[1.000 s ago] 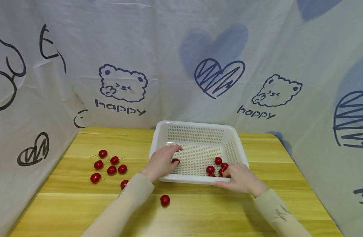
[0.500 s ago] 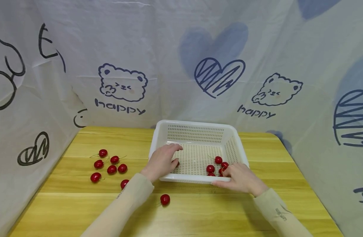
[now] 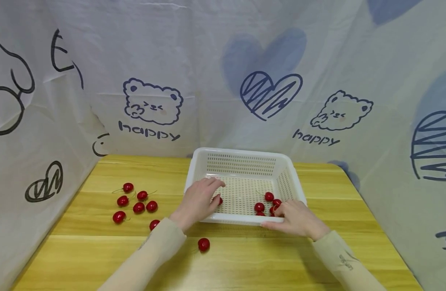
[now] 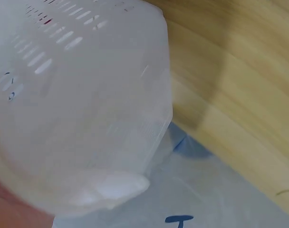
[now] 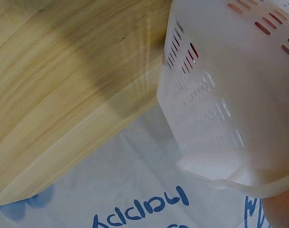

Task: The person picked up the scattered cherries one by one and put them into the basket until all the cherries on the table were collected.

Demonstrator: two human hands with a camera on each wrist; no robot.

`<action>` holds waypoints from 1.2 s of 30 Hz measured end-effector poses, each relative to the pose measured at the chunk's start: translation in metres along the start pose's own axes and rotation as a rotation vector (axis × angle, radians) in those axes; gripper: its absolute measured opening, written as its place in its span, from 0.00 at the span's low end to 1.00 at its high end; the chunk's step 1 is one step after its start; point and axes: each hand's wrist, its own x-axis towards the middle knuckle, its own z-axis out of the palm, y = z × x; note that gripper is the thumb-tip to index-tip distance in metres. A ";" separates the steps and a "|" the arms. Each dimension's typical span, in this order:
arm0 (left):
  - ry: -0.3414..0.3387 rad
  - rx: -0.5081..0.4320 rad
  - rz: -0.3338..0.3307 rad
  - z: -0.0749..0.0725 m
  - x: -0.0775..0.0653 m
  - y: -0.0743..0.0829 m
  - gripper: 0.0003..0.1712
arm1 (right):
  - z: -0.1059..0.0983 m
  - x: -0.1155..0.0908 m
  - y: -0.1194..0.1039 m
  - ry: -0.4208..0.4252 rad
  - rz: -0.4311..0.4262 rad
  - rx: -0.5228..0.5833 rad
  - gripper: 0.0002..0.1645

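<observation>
A white plastic basket (image 3: 241,219) with slotted walls stands on the table. My left hand (image 3: 198,200) reaches over its front left corner, fingers relaxed and slightly bent inside. A red cherry (image 3: 221,201) lies beside that thumb, partly hidden by it. My right hand (image 3: 297,218) grips the front rim near the right corner, thumb outside and fingers inside. Several cherries (image 3: 259,207) lie by those fingers, some partly covered. Both wrist views look at the basket's outer walls (image 4: 101,80); only a bit of the right hand (image 5: 281,209) shows at the edge.
Several stemmed cherries (image 3: 138,207) lie loose on the wooden table (image 3: 245,262) to the left, one partly behind the left sleeve (image 3: 154,246). A single cherry (image 3: 203,245) sits in front of the basket. A printed white cloth (image 3: 215,81) hangs behind and at both sides.
The cherry by my left thumb has shifted slightly to the right and shows past the thumb. Both hands and the basket stay nearly in place.
</observation>
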 end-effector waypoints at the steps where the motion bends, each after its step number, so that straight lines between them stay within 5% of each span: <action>1: 0.005 0.006 0.005 -0.002 -0.001 0.001 0.16 | 0.000 0.000 0.000 0.000 0.001 -0.001 0.37; 21: -0.012 0.055 0.170 -0.047 -0.045 0.011 0.11 | 0.001 -0.001 0.001 0.012 -0.016 -0.002 0.37; 36: -0.065 0.058 0.310 -0.055 -0.080 0.018 0.10 | 0.001 0.000 0.001 -0.004 -0.003 0.015 0.37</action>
